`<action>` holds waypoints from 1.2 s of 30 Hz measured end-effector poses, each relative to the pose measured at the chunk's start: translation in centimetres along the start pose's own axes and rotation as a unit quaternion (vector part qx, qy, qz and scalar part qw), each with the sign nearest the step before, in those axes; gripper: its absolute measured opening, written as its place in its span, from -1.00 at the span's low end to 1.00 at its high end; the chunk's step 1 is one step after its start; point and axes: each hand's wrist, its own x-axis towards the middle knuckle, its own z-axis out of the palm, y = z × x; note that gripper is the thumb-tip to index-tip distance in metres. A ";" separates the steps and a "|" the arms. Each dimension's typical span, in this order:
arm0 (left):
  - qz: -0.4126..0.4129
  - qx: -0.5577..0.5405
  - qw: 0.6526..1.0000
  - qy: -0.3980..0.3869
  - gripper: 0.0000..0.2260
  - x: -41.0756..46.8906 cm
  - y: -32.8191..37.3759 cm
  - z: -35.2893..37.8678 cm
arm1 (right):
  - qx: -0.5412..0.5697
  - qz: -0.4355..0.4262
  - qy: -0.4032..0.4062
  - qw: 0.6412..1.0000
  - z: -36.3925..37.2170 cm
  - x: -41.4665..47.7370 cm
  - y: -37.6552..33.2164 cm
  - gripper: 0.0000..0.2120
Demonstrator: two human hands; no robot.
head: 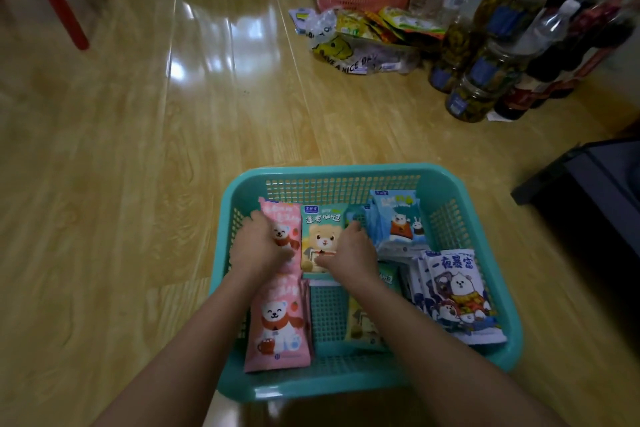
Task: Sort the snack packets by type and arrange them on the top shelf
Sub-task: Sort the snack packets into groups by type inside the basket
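Packets grouped by colour inside teal basket point(346, 172) on wooden floor point(138, 149). Pink bear packets along the left wall: one at the far left corner point(277, 215), one at the near left corner point(277, 322), laid end to end. Green-and-yellow bear packet point(320, 236) just beside the far pink one, toward the far wall. Light blue packets point(398, 218) stacked on edge at the far right corner; white-and-navy packets point(457, 291) leaning against the right wall. Another green packet point(362, 322) lies partly under the right forearm.

Left hand point(258, 246) rests on the far pink packet, fingers curled down over it; whether they pinch it, cannot tell. Right hand point(353, 250) lies on the green packet's right edge, fingers together and bent over that edge, likely squaring it against its neighbour.

Judgement: sorting by type is well along; packets sit in the basket so groups stay separate. No shelf in view. Glossy, flat, soft wrappers, likely slippery when stacked.

Beyond: pink basket point(360, 0), bottles point(519, 28) at far right.
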 end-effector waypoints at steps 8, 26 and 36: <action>-0.013 -0.295 0.954 -0.055 -0.75 -1.4 -0.2 -2.6 | 0.067 -0.041 0.031 0.996 -3.2 -0.6 0.3 -0.63; 0.064 0.154 0.980 -0.106 -0.63 -9.8 -3.1 -1.0 | -0.087 0.018 -0.086 0.992 -3.3 -6.4 8.1 -0.77; 0.134 0.187 0.971 0.058 -0.78 -7.1 -1.1 -2.8 | -0.059 -0.070 0.019 0.996 -4.1 -5.1 3.7 -0.70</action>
